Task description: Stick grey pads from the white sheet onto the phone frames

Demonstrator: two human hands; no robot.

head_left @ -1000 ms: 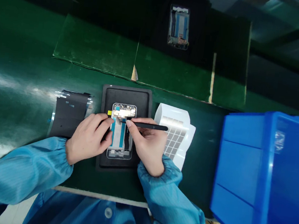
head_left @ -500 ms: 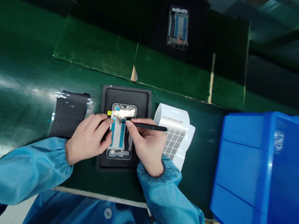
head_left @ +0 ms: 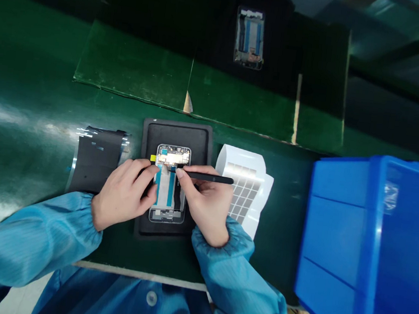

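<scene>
An opened smartphone (head_left: 165, 187) lies on a black tray (head_left: 178, 134), its circuit board and two blue strips showing. My left hand (head_left: 127, 190) rests at the phone's left side, fingers curled and thumb and fingertips holding that edge. My right hand (head_left: 210, 200) is closed on black tweezers (head_left: 212, 178) at the phone's right side. Their tip points left over the phone's middle, just below the circuit board, beside a small greyish flap. Whether the tip touches the flap is too small to tell.
White sheets with grey rectangular stickers (head_left: 243, 191) lie right of the tray. A black sheet (head_left: 95, 161) lies to the left. Further right stands a blue bin (head_left: 340, 232). Another opened phone (head_left: 250, 38) lies on a dark surface on the raised green board (head_left: 238, 100).
</scene>
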